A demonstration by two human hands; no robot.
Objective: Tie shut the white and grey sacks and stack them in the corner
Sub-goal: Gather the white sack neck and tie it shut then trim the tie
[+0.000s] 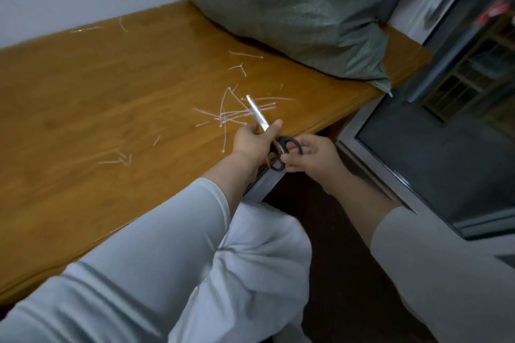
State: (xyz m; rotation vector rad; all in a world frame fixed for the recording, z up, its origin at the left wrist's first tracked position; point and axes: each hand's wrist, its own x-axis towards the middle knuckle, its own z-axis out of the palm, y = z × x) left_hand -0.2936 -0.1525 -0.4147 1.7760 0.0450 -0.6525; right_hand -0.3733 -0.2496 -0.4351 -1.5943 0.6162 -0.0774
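The left hand is curled round the closed blades of the scissors just above the pivot. The right hand pinches the black handle loops, so both hands hold the 1 tool over the near edge of the wooden surface.

This looks like a hand-over of the scissors. It goes best if the blades stay shut and pointing away, and if the right fingers seat fully in the loops before the left lets go.

Just beyond the blade tips, loose white cable ties lie scattered, with cut ends further out.

The white sack sits low between the forearms with its cloth gathered to a neck. I cannot tell whether a tie holds it. If there is one, trim close to its head and keep clear of the fabric.

The grey sack lies at the far corner of the surface, against the wall.
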